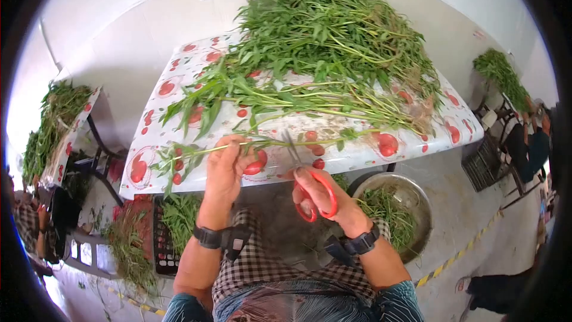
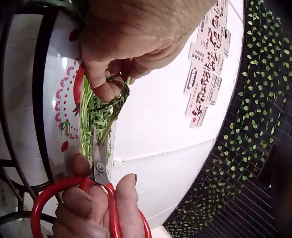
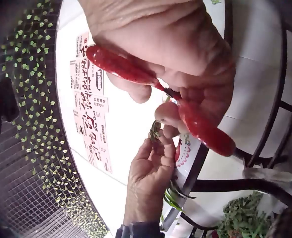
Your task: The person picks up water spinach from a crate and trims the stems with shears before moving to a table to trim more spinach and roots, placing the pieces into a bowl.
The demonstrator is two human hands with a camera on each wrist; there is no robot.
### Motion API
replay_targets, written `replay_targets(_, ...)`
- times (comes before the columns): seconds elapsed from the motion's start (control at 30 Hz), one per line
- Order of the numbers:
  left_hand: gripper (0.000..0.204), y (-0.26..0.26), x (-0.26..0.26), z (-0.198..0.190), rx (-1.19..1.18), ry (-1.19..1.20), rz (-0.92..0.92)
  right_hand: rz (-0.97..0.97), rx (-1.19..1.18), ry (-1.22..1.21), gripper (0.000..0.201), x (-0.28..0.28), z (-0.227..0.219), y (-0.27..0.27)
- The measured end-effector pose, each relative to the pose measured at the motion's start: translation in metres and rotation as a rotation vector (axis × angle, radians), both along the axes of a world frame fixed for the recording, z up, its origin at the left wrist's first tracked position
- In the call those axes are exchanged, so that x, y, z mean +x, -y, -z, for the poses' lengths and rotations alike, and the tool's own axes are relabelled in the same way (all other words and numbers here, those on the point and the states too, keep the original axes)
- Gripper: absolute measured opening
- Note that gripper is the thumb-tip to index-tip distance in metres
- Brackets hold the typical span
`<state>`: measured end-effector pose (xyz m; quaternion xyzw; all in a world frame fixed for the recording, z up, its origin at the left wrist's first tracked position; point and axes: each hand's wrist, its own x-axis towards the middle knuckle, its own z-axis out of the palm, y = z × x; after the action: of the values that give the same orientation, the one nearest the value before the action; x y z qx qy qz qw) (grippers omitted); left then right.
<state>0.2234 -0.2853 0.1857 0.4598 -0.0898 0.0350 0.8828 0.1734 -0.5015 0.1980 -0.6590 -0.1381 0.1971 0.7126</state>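
Note:
In the head view my left hand [image 1: 225,168] pinches a long leafy green stem [image 1: 351,136] that stretches sideways over the table's near edge. My right hand [image 1: 342,207] grips red-handled scissors [image 1: 329,198], fingers through the loops. Their blades point up and away from me and overlap the stem to the right of my left hand. The left wrist view has the scissors [image 2: 100,167] with blades spread beside the stem, just below the left fingertips. Seen from the right wrist, the red handles [image 3: 205,128] lie across the right palm.
A big heap of leafy stems [image 1: 333,30] covers the back of the table [image 1: 134,170], with a smaller row in front. Below stand a metal basin [image 1: 422,203] of greens and a black crate [image 1: 164,244]. Other people sit at side tables.

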Motion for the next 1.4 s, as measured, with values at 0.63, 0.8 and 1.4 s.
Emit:
replay_targets(0.63, 0.03, 0.08, -0.009, -0.019, 0.211, -0.171, 0.346, 0.714, -1.039, 0.984, 0.028, 0.037, -0.022, 0.097)
replay_targets(0.8, 0.043, 0.08, -0.01, -0.015, 0.264, -0.124, 0.476, 0.534, -1.054, 1.126, 0.033, 0.077, -0.005, 0.098)
replay_targets(1.4, 0.031, 0.099, 0.002, 0.009, 0.178, -0.154, 0.382, 0.466, -0.611, 0.949, 0.047, 0.037, -0.006, 0.072)
